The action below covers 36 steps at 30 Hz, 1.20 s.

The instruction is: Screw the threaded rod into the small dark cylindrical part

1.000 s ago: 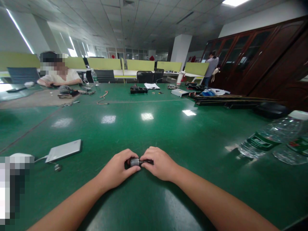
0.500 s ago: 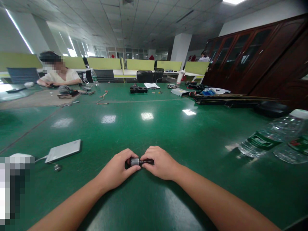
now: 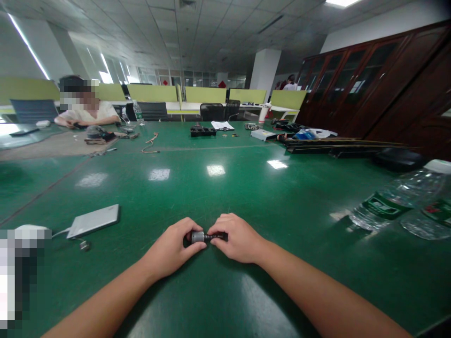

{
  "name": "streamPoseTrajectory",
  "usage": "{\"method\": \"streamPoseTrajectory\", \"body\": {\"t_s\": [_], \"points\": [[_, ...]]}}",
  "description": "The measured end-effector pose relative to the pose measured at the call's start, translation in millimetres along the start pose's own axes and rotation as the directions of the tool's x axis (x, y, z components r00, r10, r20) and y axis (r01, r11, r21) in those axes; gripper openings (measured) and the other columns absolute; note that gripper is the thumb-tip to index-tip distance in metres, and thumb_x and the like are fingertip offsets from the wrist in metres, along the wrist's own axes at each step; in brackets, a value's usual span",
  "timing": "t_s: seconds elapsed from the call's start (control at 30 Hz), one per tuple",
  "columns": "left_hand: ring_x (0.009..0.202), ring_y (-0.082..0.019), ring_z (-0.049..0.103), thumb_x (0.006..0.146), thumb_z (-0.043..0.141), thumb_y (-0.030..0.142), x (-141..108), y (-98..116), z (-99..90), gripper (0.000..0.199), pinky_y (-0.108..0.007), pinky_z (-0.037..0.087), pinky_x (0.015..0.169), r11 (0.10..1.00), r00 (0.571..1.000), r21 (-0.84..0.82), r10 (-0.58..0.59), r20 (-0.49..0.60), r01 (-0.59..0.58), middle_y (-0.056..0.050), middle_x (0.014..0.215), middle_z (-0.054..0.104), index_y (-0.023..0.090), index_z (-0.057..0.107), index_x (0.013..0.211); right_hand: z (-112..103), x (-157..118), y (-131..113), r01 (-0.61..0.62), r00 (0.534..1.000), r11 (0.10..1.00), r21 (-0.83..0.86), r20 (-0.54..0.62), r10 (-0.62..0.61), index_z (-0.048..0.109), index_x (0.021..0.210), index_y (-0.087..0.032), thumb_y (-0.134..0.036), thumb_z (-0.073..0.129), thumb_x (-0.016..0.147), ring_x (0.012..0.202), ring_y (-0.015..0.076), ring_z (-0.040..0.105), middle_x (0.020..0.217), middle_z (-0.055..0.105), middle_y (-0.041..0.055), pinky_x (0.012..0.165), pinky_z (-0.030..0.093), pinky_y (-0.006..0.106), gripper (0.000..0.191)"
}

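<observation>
A small part with a silver-grey cylinder and a dark, ridged shaft lies level, low on the green table. My left hand has its thumb and fingers closed round the cylinder end, from the left. From the right, my right hand pinches the dark shaft between thumb and fingers. A short stretch of shaft shows between the two hands. The far ends of the part are partly hidden inside the hands.
A silver power bank with a white cable lies on the left. Clear water bottles are at the right. Black trays, metal strips and other parts line the far side, where a person sits at the left.
My right hand has shifted very slightly to the right along the shaft, and a little more of the shaft shows. My left hand has stayed in place.
</observation>
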<state>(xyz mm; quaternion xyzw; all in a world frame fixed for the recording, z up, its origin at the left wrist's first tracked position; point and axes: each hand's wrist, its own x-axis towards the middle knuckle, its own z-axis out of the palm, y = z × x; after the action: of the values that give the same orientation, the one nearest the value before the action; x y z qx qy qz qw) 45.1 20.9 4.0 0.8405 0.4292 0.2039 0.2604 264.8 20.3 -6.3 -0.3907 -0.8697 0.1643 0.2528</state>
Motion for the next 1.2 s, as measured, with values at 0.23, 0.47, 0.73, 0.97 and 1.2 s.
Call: {"method": "streamPoseTrajectory", "body": {"t_s": [0.23,0.47,0.73,0.97,1.2], "points": [[0.079,-0.019,0.058,0.086,0.065,0.033,0,0,0.0,0.017,-0.03,0.044,0.071,1.0,1.0,0.01,-0.002,0.0,0.002,-0.002,0.088,0.062,0.02,0.063,0.097,-3,-1,3,0.001,1.0,1.0,0.006,0.014,-0.001,0.072,0.094,-0.02,-0.018,0.07,0.08,0.082,0.0169,0.059,0.084,0.072,0.0016,0.08,0.042,0.031,0.014],[0.078,-0.019,0.058,0.087,0.064,0.033,-1,0,-0.6,0.017,-0.03,0.045,0.071,1.0,1.0,0.011,0.014,-0.002,-0.014,-0.002,0.088,0.062,0.02,0.062,0.098,-8,-2,3,-0.012,0.999,1.0,0.003,0.05,0.012,0.072,0.094,-0.02,-0.018,0.068,0.081,0.084,0.0177,0.061,0.085,0.072,0.0024,0.081,0.043,0.031,0.014],[0.079,-0.019,0.058,0.087,0.064,0.032,-1,1,-0.7,0.016,-0.03,0.045,0.072,1.0,1.0,0.01,0.009,0.006,-0.01,-0.002,0.089,0.062,0.021,0.063,0.098,-18,-4,6,-0.038,0.995,0.999,-0.009,0.09,0.039,0.073,0.091,-0.02,-0.016,0.068,0.079,0.081,0.0169,0.06,0.082,0.07,0.0022,0.078,0.044,0.03,0.013],[0.079,-0.02,0.058,0.088,0.063,0.034,-1,2,-2.6,0.017,-0.03,0.045,0.071,1.0,1.0,0.011,-0.015,0.01,0.015,-0.002,0.089,0.062,0.02,0.062,0.098,-25,-5,13,-0.089,0.992,0.995,-0.043,0.082,0.092,0.073,0.089,-0.019,-0.015,0.069,0.078,0.084,0.0174,0.059,0.084,0.069,0.0032,0.079,0.045,0.03,0.013],[0.079,-0.02,0.059,0.088,0.063,0.035,-1,3,-2.3,0.017,-0.031,0.045,0.071,1.0,1.0,0.014,-0.011,0.0,0.011,-0.002,0.089,0.063,0.02,0.062,0.097,-33,-7,22,-0.184,0.98,0.982,-0.046,0.064,0.187,0.074,0.086,-0.02,-0.014,0.069,0.075,0.078,0.0158,0.059,0.081,0.067,0.0025,0.072,0.045,0.027,0.013]]}}
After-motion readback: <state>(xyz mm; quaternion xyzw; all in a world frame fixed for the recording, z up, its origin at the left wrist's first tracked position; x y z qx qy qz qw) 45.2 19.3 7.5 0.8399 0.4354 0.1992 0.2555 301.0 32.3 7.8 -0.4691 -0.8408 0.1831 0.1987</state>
